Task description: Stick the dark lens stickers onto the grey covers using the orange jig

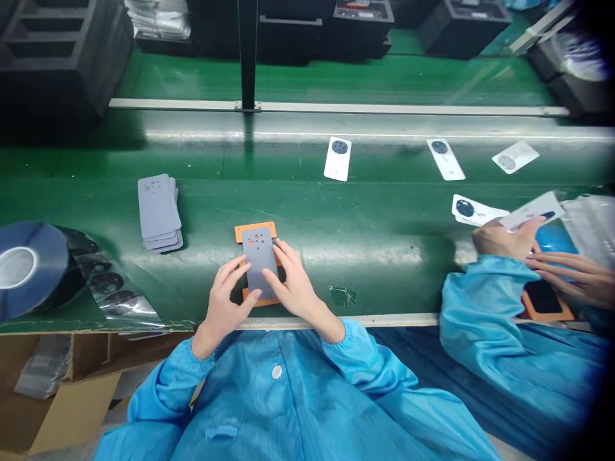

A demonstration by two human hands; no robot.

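Observation:
A grey phone back panel [259, 256] with several camera holes near its top lies over an orange fixture [254, 230] at the front of the table. My left hand [228, 298] grips the panel's left edge, its thumb close to the lower left part. From the right, my right hand [296, 282] holds the opposite edge with the thumb resting on the panel's face. Orange shows through some of the holes and beyond the panel's top and bottom. To the left sits a stack of similar grey panels [158, 208].
A roll of film [29, 269] bearing dark round camera pieces lies at far left. White phone panels with dark camera circles, one a white panel [338, 160], lie along the belt. At right, a co-worker's hands [514, 240] hold another. Black foam trays [62, 57] stand back left.

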